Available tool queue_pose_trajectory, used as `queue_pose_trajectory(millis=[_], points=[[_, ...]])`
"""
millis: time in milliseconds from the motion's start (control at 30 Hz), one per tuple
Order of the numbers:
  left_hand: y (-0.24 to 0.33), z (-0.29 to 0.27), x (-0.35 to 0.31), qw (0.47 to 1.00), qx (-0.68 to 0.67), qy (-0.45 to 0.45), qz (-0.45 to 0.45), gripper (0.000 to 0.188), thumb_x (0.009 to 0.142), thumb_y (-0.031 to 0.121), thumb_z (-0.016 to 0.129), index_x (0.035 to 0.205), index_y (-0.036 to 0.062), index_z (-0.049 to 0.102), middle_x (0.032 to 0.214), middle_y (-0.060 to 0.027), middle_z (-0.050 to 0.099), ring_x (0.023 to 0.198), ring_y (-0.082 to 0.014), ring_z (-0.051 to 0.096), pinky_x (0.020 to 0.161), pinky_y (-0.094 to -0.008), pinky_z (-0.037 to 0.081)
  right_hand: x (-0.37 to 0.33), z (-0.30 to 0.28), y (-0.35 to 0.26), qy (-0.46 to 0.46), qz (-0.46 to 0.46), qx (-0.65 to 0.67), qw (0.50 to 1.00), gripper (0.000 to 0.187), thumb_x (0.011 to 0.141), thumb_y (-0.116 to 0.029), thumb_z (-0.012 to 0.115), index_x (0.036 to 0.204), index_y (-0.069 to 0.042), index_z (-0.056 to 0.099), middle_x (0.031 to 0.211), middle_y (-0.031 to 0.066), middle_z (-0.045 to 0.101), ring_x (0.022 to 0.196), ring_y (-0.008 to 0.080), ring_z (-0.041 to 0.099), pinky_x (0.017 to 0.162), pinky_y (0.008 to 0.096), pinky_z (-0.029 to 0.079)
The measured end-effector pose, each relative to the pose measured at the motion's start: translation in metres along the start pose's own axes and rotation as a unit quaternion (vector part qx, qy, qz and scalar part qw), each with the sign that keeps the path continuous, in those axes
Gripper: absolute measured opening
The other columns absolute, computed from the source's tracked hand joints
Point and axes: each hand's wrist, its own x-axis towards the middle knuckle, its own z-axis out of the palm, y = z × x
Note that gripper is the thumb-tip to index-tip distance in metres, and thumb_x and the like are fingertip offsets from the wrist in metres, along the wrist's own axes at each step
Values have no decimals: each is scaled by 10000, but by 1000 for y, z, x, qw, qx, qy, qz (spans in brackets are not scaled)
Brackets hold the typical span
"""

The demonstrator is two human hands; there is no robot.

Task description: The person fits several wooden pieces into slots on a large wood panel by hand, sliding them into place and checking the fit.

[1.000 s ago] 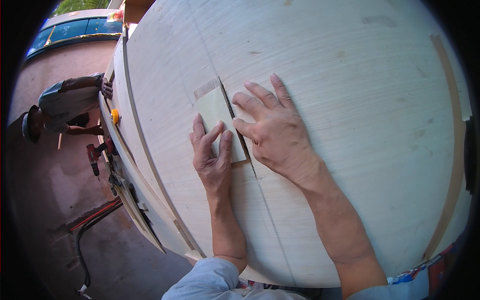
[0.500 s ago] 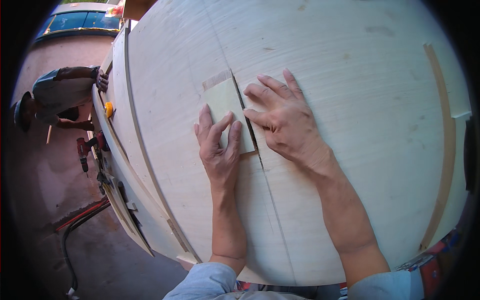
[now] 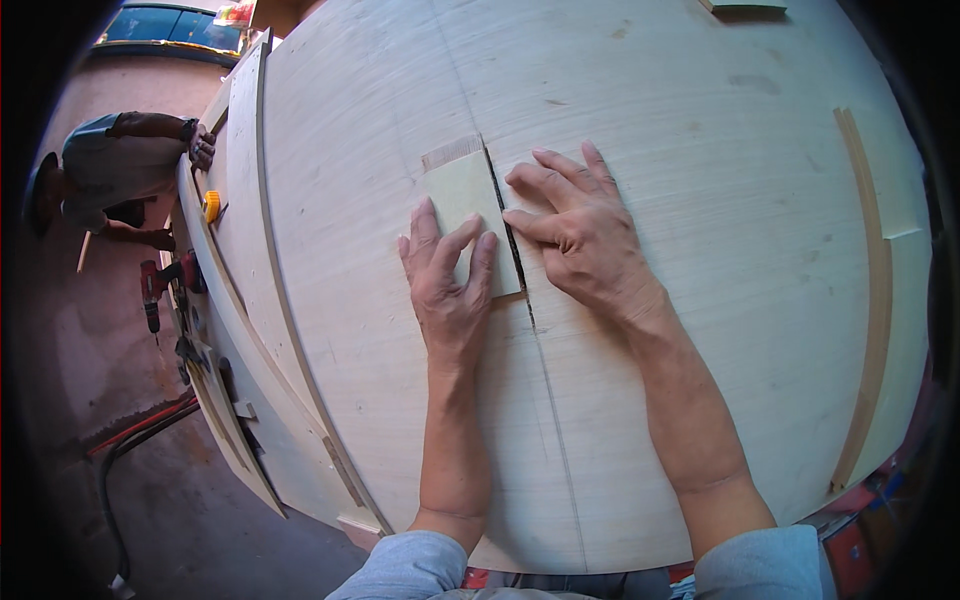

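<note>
A small pale rectangular wood piece (image 3: 455, 185) lies on a large pale plywood sheet (image 3: 690, 420), beside a narrow dark slot (image 3: 507, 225) along its right edge. A rougher strip of wood (image 3: 451, 153) shows past its far end. My left hand (image 3: 447, 285) rests on the piece, fingers spread and bent, with the thumb and index tips on its face. To the right of the slot, my right hand (image 3: 585, 235) lies on the sheet with its fingers apart. Its thumb tip is beside the slot's edge. A pencil line (image 3: 557, 430) runs from the slot toward me.
Long wood strips (image 3: 262, 180) border the sheet at left, and another strip (image 3: 875, 270) lies at right. Beyond the left edge are a red and black drill (image 3: 168, 285), a yellow tape measure (image 3: 211, 207) and a co-worker (image 3: 115, 170). A wood offcut (image 3: 745, 8) sits at the far right.
The view has shifted slightly, bringing the far-right offcut into sight. Both hands keep nearly the same places beside the slot. The co-worker's nearer arm has moved a little.
</note>
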Motion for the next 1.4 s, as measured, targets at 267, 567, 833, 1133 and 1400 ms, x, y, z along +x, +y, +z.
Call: queue_pose_trajectory(millis=[267,567,833,1133,1400], points=[[2,1,1,1000,14,-1,6,249,963,232,778,1185,118,771,1541,-322,497,1508,-405,423,1270,-540,199,-1,4,2,5,9,2,1000,309,884,-43,599,1012,-207,827,1337,-1,658,1431,221,504,1319,532,197],[5,-1,0,1000,11,0,-3,256,960,229,777,1189,114,769,1542,-320,497,1508,-394,425,1272,-535,202,2,1,-1,21,13,21,999,225,923,-93,631,980,-182,830,1316,13,680,1406,226,534,1306,526,223],[2,1,0,1000,16,-8,-3,261,967,238,771,1195,111,767,1549,-302,500,1523,-393,401,1282,-537,183,7,2,7,208,123,230,943,173,899,8,696,1012,-68,804,1065,53,765,1108,215,708,1075,409,504],[12,11,-6,1000,-14,-7,-9,379,1049,227,662,1414,125,640,1668,-253,344,1583,-357,287,1291,-534,203,9,-33,34,437,211,464,741,166,1007,-138,698,1105,-33,782,971,49,781,902,113,715,816,268,573],[23,14,-11,985,129,-2,111,370,1083,241,589,1403,62,639,1574,-195,515,1533,-351,384,1249,-512,322,7,-58,49,469,196,570,645,321,1103,-233,581,1225,39,700,889,47,665,804,104,580,729,260,494]])
